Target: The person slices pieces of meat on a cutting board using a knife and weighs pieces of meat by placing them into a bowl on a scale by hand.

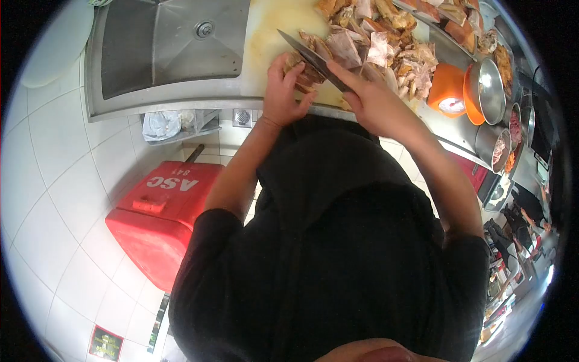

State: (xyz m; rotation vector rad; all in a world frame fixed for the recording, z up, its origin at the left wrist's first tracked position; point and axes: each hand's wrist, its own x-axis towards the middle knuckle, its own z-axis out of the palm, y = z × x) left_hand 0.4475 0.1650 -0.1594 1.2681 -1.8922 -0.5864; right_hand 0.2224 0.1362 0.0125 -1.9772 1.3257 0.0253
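Note:
My right hand is closed round the handle of a large knife, whose blade slants up and to the left. Under the blade, my left hand grips a piece of meat on the pale cutting board, its fingers curled over the piece. Beyond and to the right of both hands lies a big pile of cut meat, with browned skin and pale flesh. The underside of the held piece is hidden.
A steel sink is left of the board. To the right stand an orange scale, a metal bowl and further bowls with food. Below the counter on the left is a red bin. Other people are visible at the far right.

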